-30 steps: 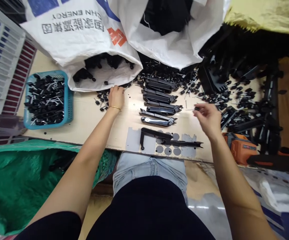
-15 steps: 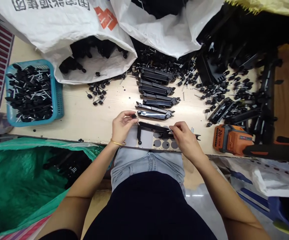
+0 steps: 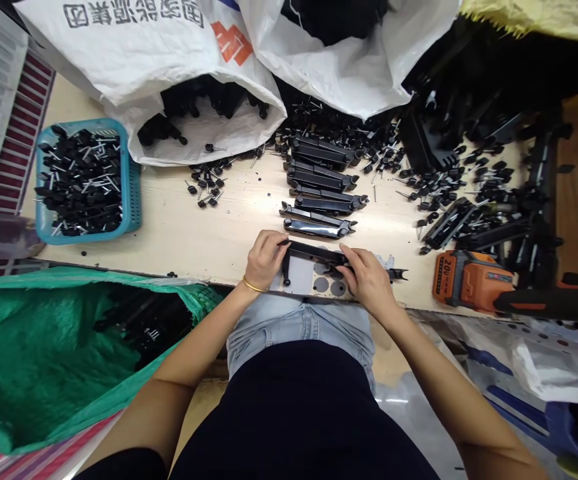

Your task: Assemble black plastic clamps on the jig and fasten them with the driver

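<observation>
In front of me at the table's near edge lies a black jointed plastic bracket (image 3: 316, 251), with one short arm pointing toward me. My left hand (image 3: 265, 260) pinches a black-headed screw (image 3: 283, 243) against the bracket's left end; its pin is hidden. At the other end, the thumb and fingers of my right hand (image 3: 367, 272) close around the bracket near its joint. Just beyond lies a row of several folded black brackets (image 3: 319, 228). Under the bracket is a pale board with grey discs (image 3: 337, 288).
A blue basket (image 3: 136, 200) of black-headed screws stands left. White sacks (image 3: 133, 60) lie at the back, with loose screws (image 3: 209, 183) before them. An orange cordless tool (image 3: 473, 280) lies right. A green sack (image 3: 59, 353) hangs open below the table's left edge.
My left hand has brought the screw from beside the bracket onto its left end. My right fingers, earlier at a small metal pin, now grip the bracket. The view has shifted slightly.
</observation>
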A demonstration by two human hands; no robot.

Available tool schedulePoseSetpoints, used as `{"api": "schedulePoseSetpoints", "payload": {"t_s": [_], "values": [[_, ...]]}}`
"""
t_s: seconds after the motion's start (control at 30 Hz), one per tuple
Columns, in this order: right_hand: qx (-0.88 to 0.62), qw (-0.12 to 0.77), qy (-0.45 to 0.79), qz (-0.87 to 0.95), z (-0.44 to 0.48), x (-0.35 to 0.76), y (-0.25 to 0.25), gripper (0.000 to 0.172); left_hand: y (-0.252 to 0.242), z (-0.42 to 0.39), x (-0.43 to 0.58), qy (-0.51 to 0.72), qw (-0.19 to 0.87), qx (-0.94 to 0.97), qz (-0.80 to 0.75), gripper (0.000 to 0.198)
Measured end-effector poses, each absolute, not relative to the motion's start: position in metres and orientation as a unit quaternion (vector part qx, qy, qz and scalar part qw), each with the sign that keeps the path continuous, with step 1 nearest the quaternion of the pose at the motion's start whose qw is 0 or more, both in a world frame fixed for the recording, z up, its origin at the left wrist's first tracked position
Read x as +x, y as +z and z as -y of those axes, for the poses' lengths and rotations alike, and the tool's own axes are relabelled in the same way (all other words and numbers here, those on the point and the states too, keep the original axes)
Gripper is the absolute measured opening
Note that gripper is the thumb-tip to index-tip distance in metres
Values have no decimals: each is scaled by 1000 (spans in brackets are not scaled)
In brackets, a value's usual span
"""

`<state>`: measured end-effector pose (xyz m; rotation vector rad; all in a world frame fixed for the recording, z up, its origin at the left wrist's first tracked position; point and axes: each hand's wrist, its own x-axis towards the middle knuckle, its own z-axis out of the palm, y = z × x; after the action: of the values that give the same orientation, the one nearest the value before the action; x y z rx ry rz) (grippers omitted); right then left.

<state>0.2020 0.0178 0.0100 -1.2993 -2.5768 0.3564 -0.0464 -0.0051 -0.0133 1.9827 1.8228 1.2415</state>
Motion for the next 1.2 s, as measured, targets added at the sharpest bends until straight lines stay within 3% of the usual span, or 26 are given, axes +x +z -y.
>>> {"api": "schedulePoseSetpoints", "payload": {"t_s": [0.1, 0.17, 0.4, 0.73, 0.93, 1.07, 1.2], "values": [[-387, 153, 134, 899, -9, 218, -3, 64, -15, 3, -54, 387, 81, 723, -566, 8], [-365, 153, 130, 909, -5, 227, -15, 68, -15, 1, -59, 373, 98, 744, -546, 8], [-420, 134, 90, 893, -4, 229, -40, 57, -11, -4, -62, 278, 87, 780, -554, 18], [-412, 139, 45, 899, -3, 225, -36, 58, -4, -15, -79, 231, 130, 822, -503, 18], [-409, 123, 82, 901, -12, 227, -28, 55, 10, -28, -72, 108, 117, 851, -501, 14], [-398, 123, 60, 907, -12, 226, -27, 54, 27, -33, -59, 11, 81, 869, -487, 4], [-430, 95, 22, 898, -4, 220, -31, 52, 37, -34, -51, -46, 97, 851, -515, 8]]}}
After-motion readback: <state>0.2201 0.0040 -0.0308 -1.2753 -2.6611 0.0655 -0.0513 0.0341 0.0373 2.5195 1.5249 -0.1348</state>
